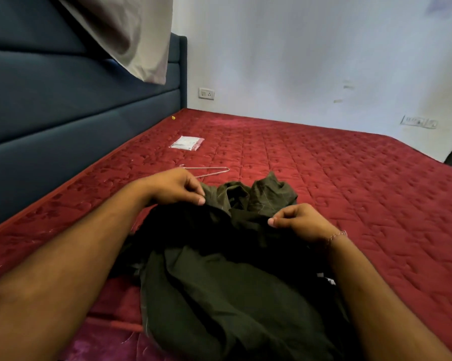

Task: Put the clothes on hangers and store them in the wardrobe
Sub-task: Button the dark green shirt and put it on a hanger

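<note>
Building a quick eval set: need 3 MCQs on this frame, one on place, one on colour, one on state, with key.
1. Where does the wire hanger lie?
A. On the mattress beyond the left hand
B. Inside the garment
C. On the headboard

2. What colour is the mattress?
A. Blue
B. Red
C. White

3. How do the hands meet the dark green garment?
A. Both pinch its edge
B. Only the right touches it
C. Neither touches it

Key: 1 A, the hanger lies bare on the mattress behind the left hand. 2 B, the quilted cover is deep red. 3 A, the left hand and right hand each pinch the fabric.
</note>
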A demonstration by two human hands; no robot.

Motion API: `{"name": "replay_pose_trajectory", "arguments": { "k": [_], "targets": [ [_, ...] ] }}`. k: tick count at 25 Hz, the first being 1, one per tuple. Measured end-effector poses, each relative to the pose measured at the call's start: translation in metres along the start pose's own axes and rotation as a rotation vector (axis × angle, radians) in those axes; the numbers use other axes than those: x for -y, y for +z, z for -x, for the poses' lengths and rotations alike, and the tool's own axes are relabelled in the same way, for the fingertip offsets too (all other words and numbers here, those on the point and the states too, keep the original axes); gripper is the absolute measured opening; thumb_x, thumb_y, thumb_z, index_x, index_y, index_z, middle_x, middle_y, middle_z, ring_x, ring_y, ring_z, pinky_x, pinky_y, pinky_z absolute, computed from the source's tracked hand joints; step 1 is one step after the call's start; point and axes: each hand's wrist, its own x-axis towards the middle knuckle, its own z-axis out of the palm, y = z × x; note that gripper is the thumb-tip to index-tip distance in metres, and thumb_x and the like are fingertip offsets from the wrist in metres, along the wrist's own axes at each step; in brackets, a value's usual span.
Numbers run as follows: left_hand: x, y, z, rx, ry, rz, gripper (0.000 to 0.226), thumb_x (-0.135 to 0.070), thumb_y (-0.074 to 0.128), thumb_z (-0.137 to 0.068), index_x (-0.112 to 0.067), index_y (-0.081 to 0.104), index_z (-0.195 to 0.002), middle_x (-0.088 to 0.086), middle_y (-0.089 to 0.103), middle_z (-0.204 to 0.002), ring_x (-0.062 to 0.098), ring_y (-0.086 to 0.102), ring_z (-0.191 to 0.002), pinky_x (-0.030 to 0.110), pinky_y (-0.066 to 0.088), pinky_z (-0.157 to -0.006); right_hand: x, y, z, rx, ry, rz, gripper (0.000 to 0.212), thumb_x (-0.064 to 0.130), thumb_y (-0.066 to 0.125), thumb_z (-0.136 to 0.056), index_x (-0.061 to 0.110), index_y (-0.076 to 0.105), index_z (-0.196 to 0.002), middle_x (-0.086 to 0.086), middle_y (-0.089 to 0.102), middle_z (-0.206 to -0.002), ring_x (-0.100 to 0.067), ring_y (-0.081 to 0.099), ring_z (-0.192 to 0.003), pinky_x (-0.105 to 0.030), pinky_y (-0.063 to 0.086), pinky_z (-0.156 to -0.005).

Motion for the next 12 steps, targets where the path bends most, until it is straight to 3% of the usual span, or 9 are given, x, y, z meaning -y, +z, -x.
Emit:
{"name": "replay_pose_trajectory", "arguments": {
  "k": [1, 4, 5, 6, 7, 9, 11, 12],
  "targets": [
    [-0.005, -0.009, -0.017, -0.201, -0.05, -0.054, 0.003, -0.022, 0.083, -0.086, -0.02, 0.082, -0.087, -0.006, 0.078, -0.084, 0.006, 0.069, -0.079, 0.027, 0.054, -0.079, 0.012, -0.01, -0.018, -0.1, -0.006, -0.036, 0.01, 0.016, 0.083, -0.083, 0.012, 0.078, -0.077, -0.003, 0.074, -0.074, -0.014, 0.067, -0.071, -0.028, 0.057, -0.07],
    [-0.038, -0.033, -0.059, -0.801, -0.093, -0.063, 0.007, -0.029, 0.083, -0.083, -0.022, 0.082, -0.084, -0.008, 0.077, -0.083, 0.009, 0.07, -0.082, 0.028, 0.054, -0.081, 0.064, -0.042, -0.062, -0.711, -0.173, 0.066, 0.008, 0.027, 0.081, -0.081, 0.022, 0.076, -0.077, 0.006, 0.071, -0.073, -0.016, 0.068, -0.076, -0.034, 0.057, -0.079],
    [-0.05, -0.034, -0.065, -0.896, -0.042, -0.018, 0.006, -0.03, 0.08, -0.084, -0.024, 0.082, -0.084, -0.009, 0.077, -0.085, 0.009, 0.071, -0.083, 0.029, 0.056, -0.082, 0.077, -0.045, -0.064, -0.862, -0.214, 0.173, 0.009, 0.032, 0.078, -0.082, 0.024, 0.074, -0.08, 0.008, 0.068, -0.072, -0.016, 0.065, -0.075, -0.031, 0.054, -0.076],
    [-0.058, -0.028, -0.065, -0.923, 0.006, 0.015, 0.006, -0.032, 0.078, -0.085, -0.026, 0.081, -0.083, -0.012, 0.077, -0.085, 0.006, 0.071, -0.083, 0.029, 0.056, -0.082, 0.086, -0.041, -0.061, -0.902, -0.252, 0.234, 0.01, 0.035, 0.075, -0.083, 0.025, 0.073, -0.082, 0.009, 0.067, -0.072, -0.016, 0.063, -0.073, -0.029, 0.051, -0.072],
    [-0.062, -0.014, -0.061, -0.9, 0.032, 0.021, 0.007, -0.034, 0.077, -0.083, -0.029, 0.08, -0.081, -0.015, 0.077, -0.085, 0.003, 0.07, -0.083, 0.027, 0.056, -0.08, 0.087, -0.033, -0.056, -0.846, -0.262, 0.267, 0.011, 0.035, 0.073, -0.083, 0.024, 0.072, -0.08, 0.009, 0.068, -0.072, -0.014, 0.062, -0.071, -0.028, 0.05, -0.069],
    [-0.054, 0.038, -0.046, -0.824, 0.001, 0.064, 0.008, -0.04, 0.074, -0.078, -0.034, 0.076, -0.075, -0.018, 0.074, -0.077, 0.001, 0.069, -0.076, 0.024, 0.053, -0.072, 0.065, 0.003, -0.045, -0.567, -0.188, 0.193, 0.013, 0.026, 0.074, -0.084, 0.018, 0.072, -0.074, 0.005, 0.07, -0.068, -0.012, 0.063, -0.065, -0.027, 0.051, -0.066],
    [-0.034, 0.104, -0.028, -0.828, -0.091, 0.231, 0.011, -0.034, 0.076, -0.078, -0.031, 0.072, -0.068, -0.014, 0.07, -0.066, 0.003, 0.065, -0.064, 0.024, 0.051, -0.064, 0.026, 0.055, -0.026, -0.254, -0.026, -0.123, 0.018, 0.016, 0.072, -0.088, 0.015, 0.069, -0.07, -0.002, 0.066, -0.062, -0.015, 0.061, -0.055, -0.03, 0.051, -0.056],
    [-0.027, 0.135, -0.018, -0.847, -0.159, 0.361, 0.014, -0.027, 0.078, -0.08, -0.028, 0.072, -0.068, -0.01, 0.07, -0.065, 0.006, 0.065, -0.062, 0.024, 0.051, -0.062, 0.007, 0.08, -0.015, -0.176, 0.046, -0.306, 0.02, 0.012, 0.071, -0.091, 0.015, 0.067, -0.072, -0.006, 0.064, -0.063, -0.017, 0.061, -0.054, -0.03, 0.05, -0.052]
  ]
}}
